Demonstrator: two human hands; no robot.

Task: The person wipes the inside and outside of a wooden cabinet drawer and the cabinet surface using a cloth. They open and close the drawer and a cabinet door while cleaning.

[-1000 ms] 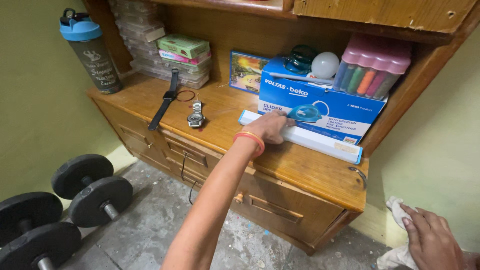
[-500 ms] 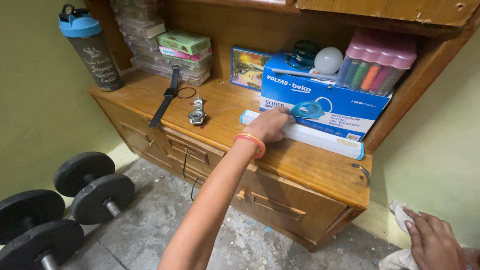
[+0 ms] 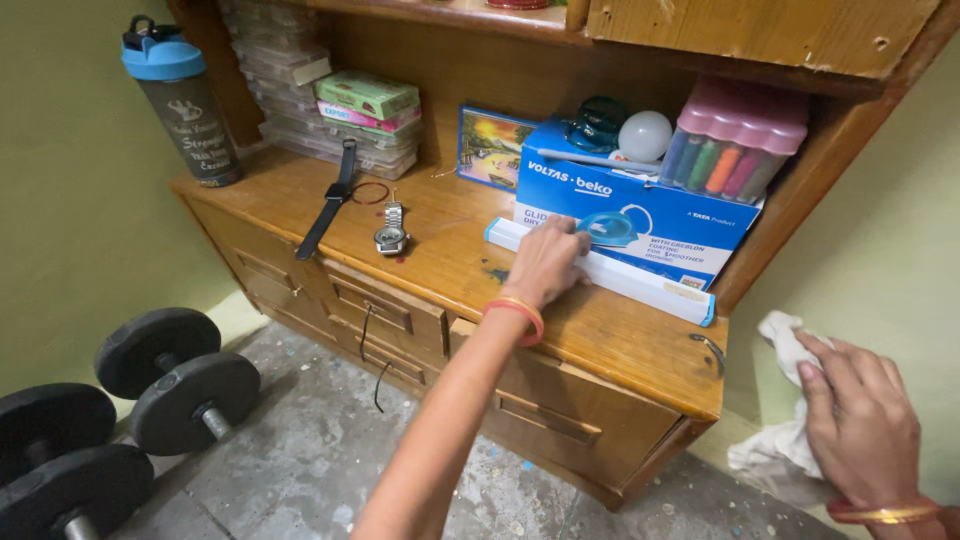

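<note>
My left hand [image 3: 545,265] is stretched out over the wooden worktop [image 3: 600,335], fingers [image 3: 572,232] curled down onto a long white box [image 3: 600,272]. That box is slim and narrow, white along its length with blue caps at both ends and a small pale label near its right end. It lies flat along the worktop's back half, running from centre toward the right edge, pressed against the front of a larger blue box [image 3: 640,215]. I see my fingers bent over its left part and touching it, but I cannot tell whether they truly clamp it or only rest on top. An orange bangle [image 3: 518,313] sits on that wrist.

My right hand [image 3: 860,420] is low at the right, off the worktop, near the green wall, closed on a crumpled white cloth [image 3: 785,440] that bunches out to its left.

The blue box shows a picture of an iron. On top of it stand a pink-lidded case of coloured markers [image 3: 735,145], a white bulb [image 3: 645,135] and a dark green glass object [image 3: 598,122]. Further left on the worktop lie a metal wristwatch [image 3: 391,230], a black strap watch [image 3: 328,200], and a blue-capped dark bottle [image 3: 185,100]. Dumbbells [image 3: 120,400] sit on the floor.
</note>
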